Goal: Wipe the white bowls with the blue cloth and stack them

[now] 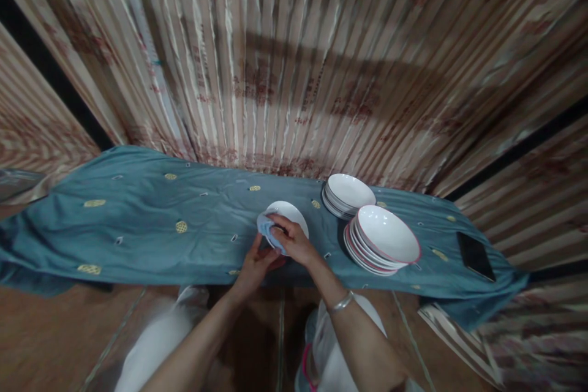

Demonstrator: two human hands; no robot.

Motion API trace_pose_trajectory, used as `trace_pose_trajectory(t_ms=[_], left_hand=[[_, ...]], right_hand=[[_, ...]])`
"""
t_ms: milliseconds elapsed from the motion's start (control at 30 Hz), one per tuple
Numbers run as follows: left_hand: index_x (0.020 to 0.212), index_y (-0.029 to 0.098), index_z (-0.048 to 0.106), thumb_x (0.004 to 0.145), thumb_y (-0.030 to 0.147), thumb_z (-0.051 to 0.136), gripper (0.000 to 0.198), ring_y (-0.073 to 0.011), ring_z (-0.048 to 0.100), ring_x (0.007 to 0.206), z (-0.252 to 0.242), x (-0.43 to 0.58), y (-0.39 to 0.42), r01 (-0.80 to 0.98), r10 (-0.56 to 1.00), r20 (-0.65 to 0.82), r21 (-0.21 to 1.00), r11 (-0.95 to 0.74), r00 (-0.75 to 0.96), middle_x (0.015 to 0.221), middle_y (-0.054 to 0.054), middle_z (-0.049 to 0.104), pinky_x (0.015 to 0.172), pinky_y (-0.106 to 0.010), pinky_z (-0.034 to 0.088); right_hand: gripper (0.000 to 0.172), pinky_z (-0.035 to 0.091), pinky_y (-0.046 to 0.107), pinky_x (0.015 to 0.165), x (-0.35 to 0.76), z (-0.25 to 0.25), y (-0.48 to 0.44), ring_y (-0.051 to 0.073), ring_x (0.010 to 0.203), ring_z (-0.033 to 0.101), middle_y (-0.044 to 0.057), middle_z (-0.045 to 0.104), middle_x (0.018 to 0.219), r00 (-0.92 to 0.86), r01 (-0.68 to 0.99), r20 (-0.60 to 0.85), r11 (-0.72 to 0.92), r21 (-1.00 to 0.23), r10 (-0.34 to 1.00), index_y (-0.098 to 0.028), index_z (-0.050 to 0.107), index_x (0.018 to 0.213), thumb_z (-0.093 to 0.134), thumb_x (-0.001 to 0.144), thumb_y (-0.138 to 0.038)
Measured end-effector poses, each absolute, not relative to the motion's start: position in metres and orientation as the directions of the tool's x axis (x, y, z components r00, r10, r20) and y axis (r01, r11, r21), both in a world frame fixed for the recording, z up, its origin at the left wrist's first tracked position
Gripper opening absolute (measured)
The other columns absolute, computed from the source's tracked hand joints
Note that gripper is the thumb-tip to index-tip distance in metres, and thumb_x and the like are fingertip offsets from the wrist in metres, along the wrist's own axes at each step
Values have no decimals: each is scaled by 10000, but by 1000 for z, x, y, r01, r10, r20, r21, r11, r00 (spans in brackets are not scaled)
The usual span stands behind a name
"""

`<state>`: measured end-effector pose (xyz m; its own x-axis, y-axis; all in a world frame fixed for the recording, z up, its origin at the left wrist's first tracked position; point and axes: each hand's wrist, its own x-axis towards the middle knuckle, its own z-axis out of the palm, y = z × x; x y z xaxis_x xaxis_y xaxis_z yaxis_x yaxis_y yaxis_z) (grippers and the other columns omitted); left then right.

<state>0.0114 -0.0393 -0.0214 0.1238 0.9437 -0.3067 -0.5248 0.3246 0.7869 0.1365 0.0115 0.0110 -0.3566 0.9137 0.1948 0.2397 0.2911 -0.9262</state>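
A white plate (289, 213) is tilted up over the blue-green tablecloth (151, 220). My left hand (253, 266) grips the plate's near edge from below, fingers closed round it. My right hand (294, 242) is closed on a light blue cloth (269, 226) and presses it against the plate's face. A silver bangle (342, 301) sits on my right wrist.
A stack of several white plates (346, 193) stands right of the held plate. A nearer stack of red-rimmed white bowls (383, 239) is beside it. A black phone (475, 255) lies at the table's right end. Striped curtains (294, 61) hang behind.
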Motion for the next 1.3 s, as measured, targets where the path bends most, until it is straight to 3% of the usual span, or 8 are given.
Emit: trace_pose_trajectory(t_ms=[200, 367, 500, 633, 833, 967, 1067, 1300], left_hand=[[1520, 226, 234, 652, 199, 802, 1037, -194, 697, 823, -19, 11, -42, -498, 950, -278, 809, 312, 144, 890, -31, 736, 830, -369, 566], [1523, 234, 221, 648, 273, 806, 1053, -236, 697, 908, -27, 8, -42, -466, 953, -244, 832, 301, 180, 964, -61, 742, 848, -406, 559], [1531, 222, 191, 639, 298, 814, 1091, -252, 700, 918, -27, 6, -42, -450, 950, -251, 837, 310, 186, 963, -69, 745, 871, -438, 551], [1534, 213, 183, 621, 271, 832, 1121, -235, 707, 870, -22, 6, -42, -457, 945, -278, 828, 326, 172, 915, -58, 753, 874, -421, 554], [1529, 219, 210, 617, 251, 834, 1105, -228, 704, 878, -19, 8, -40, -492, 946, -287, 808, 325, 153, 893, -53, 756, 878, -402, 557], [1516, 210, 258, 599, 243, 841, 1087, -227, 702, 863, -15, 8, -41, -492, 948, -283, 811, 316, 143, 870, -44, 749, 874, -407, 559], [1518, 199, 246, 588, 245, 844, 1107, -229, 700, 874, -14, 9, -42, -493, 947, -287, 809, 321, 146, 896, -54, 749, 862, -397, 561], [1520, 194, 213, 562, 246, 849, 1152, -226, 706, 798, -22, 10, -39, -499, 947, -292, 806, 319, 133, 842, -47, 747, 812, -398, 569]], right_hand=[[504, 327, 365, 1146, 141, 1, 17, 207, 1423, 333, 109, 382, 1517, -342, 375, 245, 370, -850, 907, -188, 483, 1386, 493, 883, -223], [603, 225, 425, 1199, 152, -3, 23, 214, 1470, 223, 111, 257, 1583, -341, 634, 262, 426, -645, 903, -186, 330, 1481, 440, 888, -166], [632, 266, 454, 1182, 161, -1, 19, 252, 1462, 236, 174, 245, 1579, -340, 818, 224, 405, -409, 913, -100, 273, 1500, 411, 884, -114], [585, 311, 446, 1151, 167, 1, 12, 277, 1436, 289, 188, 289, 1559, -293, 929, 112, 311, -200, 949, -57, 332, 1466, 387, 884, -61], [489, 385, 462, 1079, 168, -3, 4, 293, 1389, 351, 183, 368, 1518, -243, 966, 92, 249, -63, 966, -71, 447, 1386, 409, 899, -66], [438, 425, 409, 1043, 159, 1, 2, 275, 1272, 478, 201, 454, 1438, -222, 973, 66, 225, -43, 973, -75, 529, 1309, 395, 893, -44], [437, 437, 373, 1026, 151, 6, 4, 269, 1194, 531, 222, 514, 1346, -222, 970, 5, 221, -104, 975, -56, 547, 1280, 428, 861, -37], [514, 409, 413, 1062, 135, -7, 19, 273, 1249, 489, 212, 501, 1355, -204, 831, 153, 253, -495, 967, -64, 438, 1374, 449, 862, -117]])
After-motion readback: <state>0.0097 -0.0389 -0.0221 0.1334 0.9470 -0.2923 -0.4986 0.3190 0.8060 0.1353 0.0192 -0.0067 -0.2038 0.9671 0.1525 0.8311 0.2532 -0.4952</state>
